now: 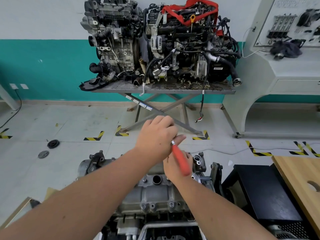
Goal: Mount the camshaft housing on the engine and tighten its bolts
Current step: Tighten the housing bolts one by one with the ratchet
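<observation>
Both forearms reach in from the bottom edge and meet above the engine (155, 213), which stands low in the foreground. On its top sits the grey camshaft housing (154, 193), with a round dark opening (157, 179) near its far end and several bolts (171, 204) showing along its near edge.

Over the far end of the housing, the left hand (156, 135) is curled round the upper end of a tool with an orange handle (181, 160); a small silver collar shows just below its fingers. That handle slants down toward the right hand (178, 168), which lies under and behind it with its fingers bent near the housing's far right corner. Whether this hand grips anything cannot be told, since the handle and the left wrist hide its fingers.

To the right stands a black box (259, 191), and beside it the corner of a wooden desk (297, 177). Across the tiled floor (69, 122), marked with yellow-and-black tape, a metal desk (164, 90) on crossed legs carries two more engines (155, 42), one draped with a red strap (188, 11). Two dark round discs (53, 143) lie on the floor at left.
</observation>
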Demonstrator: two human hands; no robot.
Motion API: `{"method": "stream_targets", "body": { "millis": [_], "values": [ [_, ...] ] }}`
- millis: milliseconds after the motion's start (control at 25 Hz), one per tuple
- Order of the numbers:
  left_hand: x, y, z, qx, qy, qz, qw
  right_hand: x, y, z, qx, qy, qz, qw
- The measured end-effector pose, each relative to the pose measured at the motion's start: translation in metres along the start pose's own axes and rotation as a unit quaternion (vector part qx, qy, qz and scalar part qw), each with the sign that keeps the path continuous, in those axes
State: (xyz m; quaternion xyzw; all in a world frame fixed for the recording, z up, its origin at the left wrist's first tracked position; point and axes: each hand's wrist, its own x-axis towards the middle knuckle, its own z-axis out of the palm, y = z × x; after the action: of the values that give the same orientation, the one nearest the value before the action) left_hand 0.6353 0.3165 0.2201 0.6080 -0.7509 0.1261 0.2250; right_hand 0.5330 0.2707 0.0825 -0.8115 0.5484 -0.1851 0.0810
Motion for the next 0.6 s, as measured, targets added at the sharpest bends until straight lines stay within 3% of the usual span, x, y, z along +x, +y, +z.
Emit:
{"method": "stream_targets", "body": {
  "millis": [120,240,320,400,440,480,600],
  "values": [
    [-0.027,-0.005,0.015,-0.244,0.078,-0.073,0.964,-0.002,-0.004,-0.003,-0.032,-0.032,-0.009,0.999],
    [-0.027,0.01,0.026,-0.438,0.145,-0.174,0.87,0.0,-0.004,-0.002,-0.018,-0.014,-0.001,1.0],
    [-0.019,0.022,0.025,-0.558,0.183,-0.294,0.754,0.001,-0.003,0.001,-0.017,-0.024,0.007,1.0],
    [-0.01,0.025,0.023,-0.671,0.182,-0.404,0.595,0.002,-0.002,0.003,-0.018,-0.037,0.017,0.999],
    [-0.007,0.022,0.021,-0.699,0.171,-0.439,0.538,0.002,-0.002,0.004,-0.02,-0.041,0.021,0.999],
    [-0.005,0.017,0.019,-0.706,0.149,-0.46,0.518,0.002,-0.002,0.005,-0.022,-0.043,0.023,0.999],
    [0.009,-0.002,0.008,-0.655,0.06,-0.496,0.567,0.002,-0.002,0.005,-0.021,-0.032,0.018,0.999]
  ]
}}
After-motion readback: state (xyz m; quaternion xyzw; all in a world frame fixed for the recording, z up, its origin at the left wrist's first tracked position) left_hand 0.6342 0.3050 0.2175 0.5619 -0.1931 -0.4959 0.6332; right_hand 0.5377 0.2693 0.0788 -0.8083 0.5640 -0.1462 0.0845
